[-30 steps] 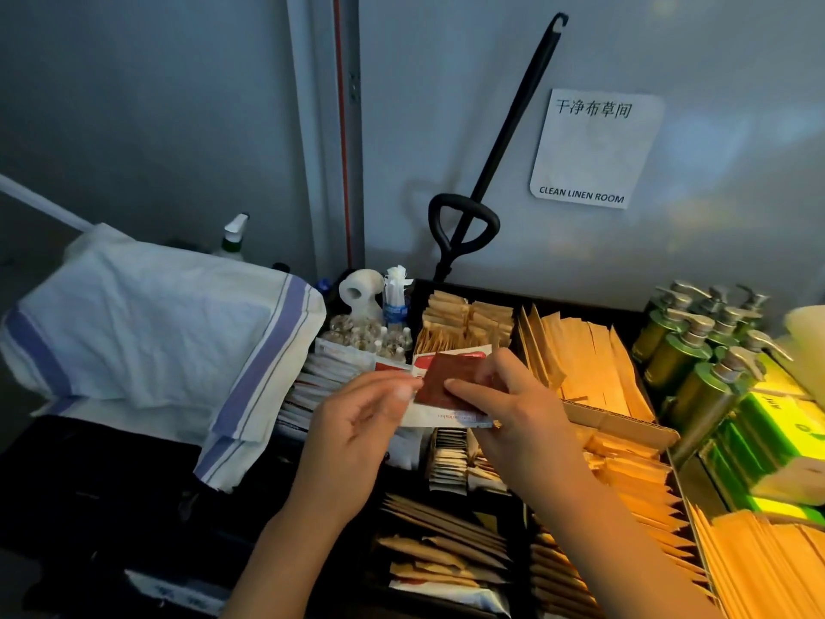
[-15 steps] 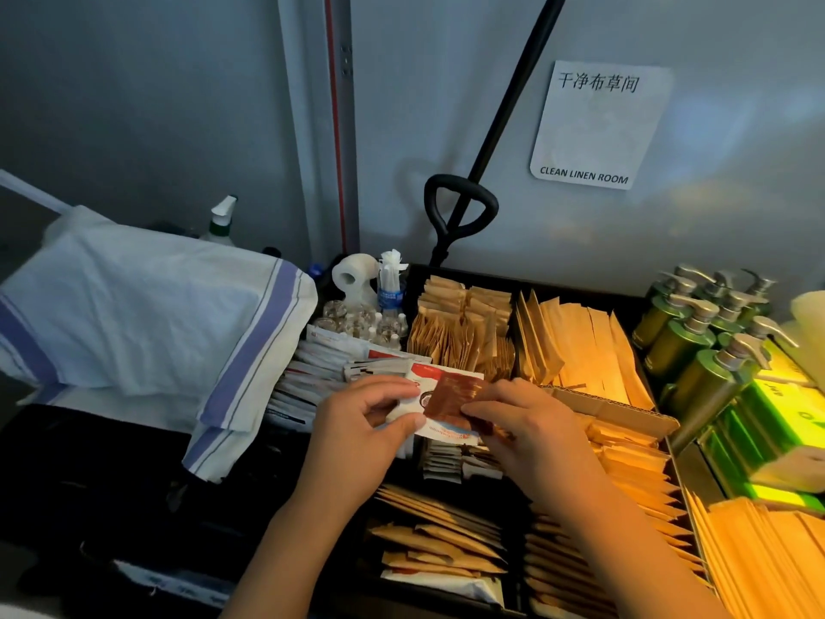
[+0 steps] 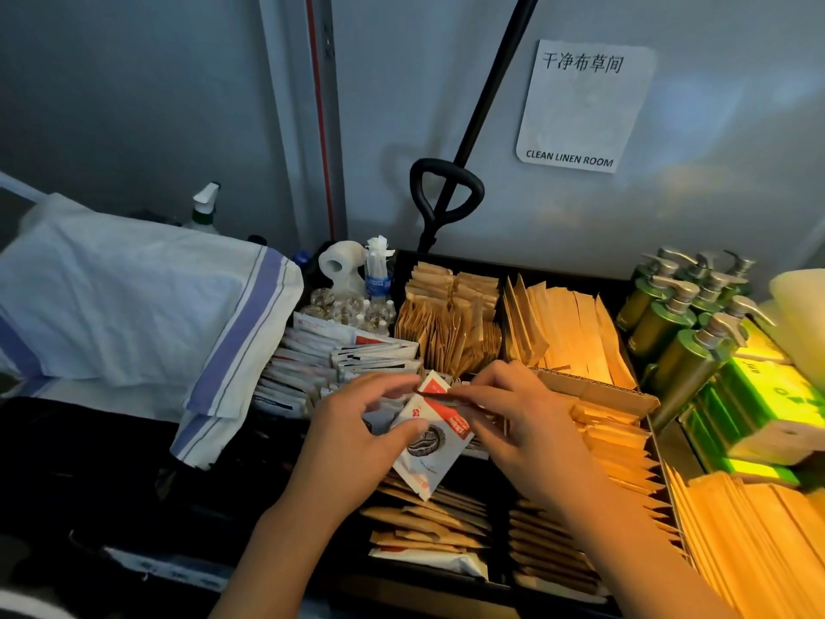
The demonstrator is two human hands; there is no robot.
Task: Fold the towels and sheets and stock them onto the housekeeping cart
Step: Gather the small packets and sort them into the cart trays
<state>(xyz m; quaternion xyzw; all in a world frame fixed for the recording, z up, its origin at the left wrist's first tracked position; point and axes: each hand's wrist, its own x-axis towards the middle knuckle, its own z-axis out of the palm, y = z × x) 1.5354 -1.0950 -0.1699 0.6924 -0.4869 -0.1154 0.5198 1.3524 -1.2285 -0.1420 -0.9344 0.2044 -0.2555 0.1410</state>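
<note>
A white cloth with blue stripes (image 3: 134, 314) lies draped over the left side of the housekeeping cart. Over the cart's black amenity tray (image 3: 402, 265), my left hand (image 3: 357, 435) pinches a white sachet with a red band and a dark round print (image 3: 428, 444), which tilts down to the right. My right hand (image 3: 522, 422) pinches a thin brown sachet (image 3: 446, 396) edge-on, just above the white one. Both hands hover above rows of white sachets (image 3: 312, 364) and tan paper packets (image 3: 451, 332).
Green pump bottles (image 3: 683, 323) and bright green boxes (image 3: 768, 395) stand at the right. A toilet roll (image 3: 341, 265), small bottles and a spray bottle (image 3: 203, 207) sit at the back. A black pole handle (image 3: 446, 194) leans on the wall under a "Clean Linen Room" sign (image 3: 580, 105).
The hands dropped lower toward the tray. The white sachet swung from flat behind the brown one to hanging tilted from my left hand, and the brown sachet turned edge-on in my right.
</note>
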